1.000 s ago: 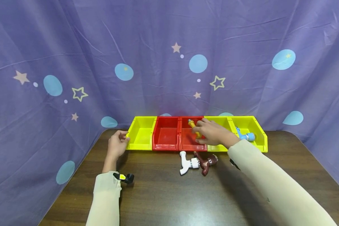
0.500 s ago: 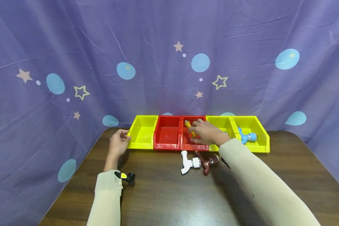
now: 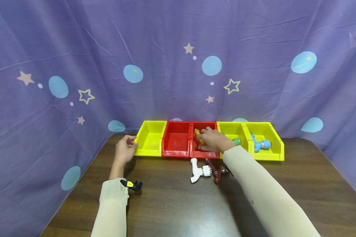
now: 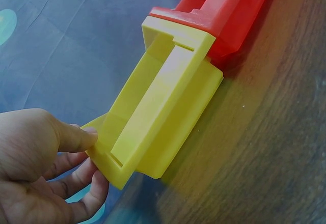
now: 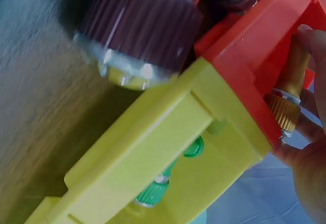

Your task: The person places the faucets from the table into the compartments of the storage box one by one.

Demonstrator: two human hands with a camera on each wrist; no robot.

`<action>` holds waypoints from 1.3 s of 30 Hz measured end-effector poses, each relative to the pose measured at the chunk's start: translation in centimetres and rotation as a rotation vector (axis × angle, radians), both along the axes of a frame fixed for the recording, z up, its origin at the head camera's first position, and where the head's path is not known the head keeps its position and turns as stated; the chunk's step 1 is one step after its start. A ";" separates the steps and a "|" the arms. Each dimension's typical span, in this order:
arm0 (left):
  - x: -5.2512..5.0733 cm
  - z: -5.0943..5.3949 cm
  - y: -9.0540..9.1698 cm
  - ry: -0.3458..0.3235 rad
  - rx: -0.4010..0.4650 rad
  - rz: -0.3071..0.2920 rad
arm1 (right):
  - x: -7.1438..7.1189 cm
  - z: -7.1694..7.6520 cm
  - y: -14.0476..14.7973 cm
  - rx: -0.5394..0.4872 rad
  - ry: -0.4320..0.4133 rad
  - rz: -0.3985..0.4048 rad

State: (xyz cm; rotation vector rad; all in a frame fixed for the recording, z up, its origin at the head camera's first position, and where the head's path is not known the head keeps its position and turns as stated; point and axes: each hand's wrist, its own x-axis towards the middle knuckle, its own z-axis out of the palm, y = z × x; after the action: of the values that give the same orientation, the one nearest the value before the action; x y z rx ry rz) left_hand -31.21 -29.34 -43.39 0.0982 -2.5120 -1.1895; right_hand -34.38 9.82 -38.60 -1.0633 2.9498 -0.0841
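The yellow bins (image 4: 153, 107) and the red bins (image 3: 176, 153) look like smooth plastic, with a soft gloss along their edges. The orange tap (image 5: 292, 76) seems also of plastic, with a ribbed knob and a shiny metal ring. The brown tap (image 3: 216, 171) has a grooved, rather glossy knob with a band of bright metal. The white tap (image 3: 196, 171) is smooth like plastic. The tabletop (image 3: 166, 204) shows wood grain and a satin sheen. The curtain (image 3: 166, 59) is of matt, creased cloth, and the sleeves (image 3: 112, 204) look like matt cloth too.
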 end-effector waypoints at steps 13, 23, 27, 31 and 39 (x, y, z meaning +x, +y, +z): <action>0.0 0.1 -0.2 0.011 -0.009 -0.013 | -1.3 -1.7 -1.3 0.071 -0.037 -0.072; 0.0 0.0 -0.2 -0.006 0.005 -0.002 | -1.2 -1.9 -1.9 0.075 -0.076 -0.093; 0.0 0.2 0.0 0.003 0.009 -0.001 | -1.2 -1.9 -1.8 0.080 -0.068 -0.098; 0.0 0.3 0.0 -0.003 0.007 -0.004 | -1.1 -2.0 -1.9 0.084 -0.065 -0.122; 0.1 0.1 -0.1 -0.009 0.005 -0.002 | -1.0 -2.2 -2.1 0.070 -0.067 -0.148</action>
State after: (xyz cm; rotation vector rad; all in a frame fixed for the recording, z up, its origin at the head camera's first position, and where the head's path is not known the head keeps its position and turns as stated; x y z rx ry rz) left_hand -31.08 -29.45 -43.31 0.1031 -2.5182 -1.1982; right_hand -35.34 7.77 -40.78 -0.8170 2.9425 -0.0162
